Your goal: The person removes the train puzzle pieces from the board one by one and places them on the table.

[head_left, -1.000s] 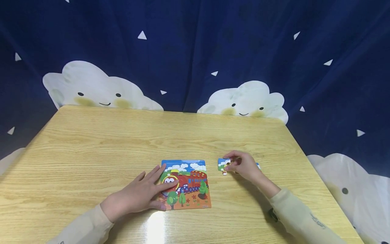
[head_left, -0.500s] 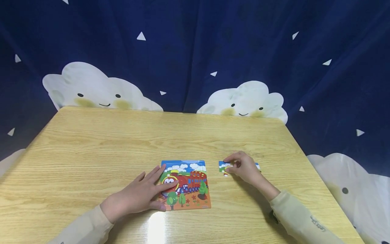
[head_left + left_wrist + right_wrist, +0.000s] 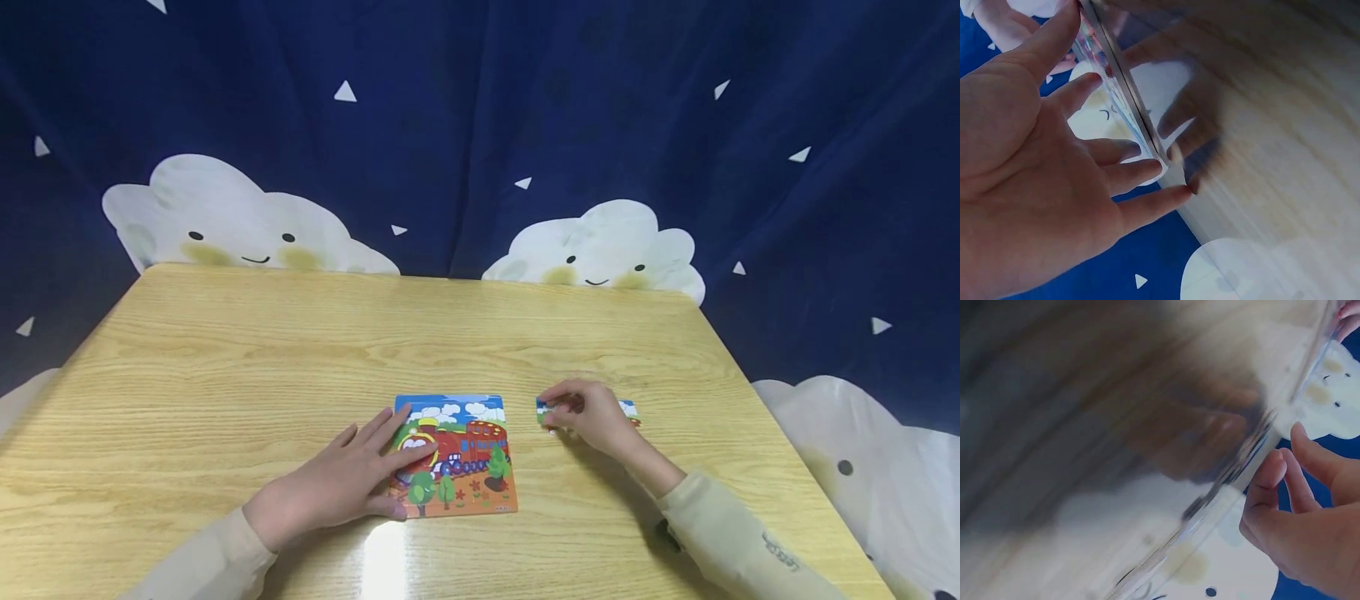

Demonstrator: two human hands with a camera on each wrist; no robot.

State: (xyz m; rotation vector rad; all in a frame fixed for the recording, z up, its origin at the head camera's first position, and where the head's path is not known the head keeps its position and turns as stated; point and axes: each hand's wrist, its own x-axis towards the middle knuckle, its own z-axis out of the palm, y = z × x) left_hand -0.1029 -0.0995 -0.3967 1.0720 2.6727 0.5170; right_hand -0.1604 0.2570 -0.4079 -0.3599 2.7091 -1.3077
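A square jigsaw puzzle (image 3: 480, 483) showing a red train lies on the table in the head view. My left hand (image 3: 341, 475) rests on its left side, fingers spread; the left wrist view shows that hand (image 3: 1041, 169) by the puzzle's edge (image 3: 1125, 84). To the right, my right hand (image 3: 596, 417) has thumb and index finger at a small puzzle piece (image 3: 541, 410), pinching it at the table. Most of this piece is hidden by the fingers. Another puzzle piece (image 3: 630, 408) shows behind the hand. In the right wrist view the right hand (image 3: 1310, 506) has its index finger bent, fingertips near the tabletop.
The wooden table (image 3: 315, 333) reaches back to a dark blue curtain (image 3: 420, 108) with white clouds and triangles. A bright light reflection (image 3: 384, 558) lies on the tabletop in front of the puzzle.
My right hand has shifted slightly left over the small piece, covering more of it, and more of the piece behind the hand shows. The left hand and the puzzle stay put.
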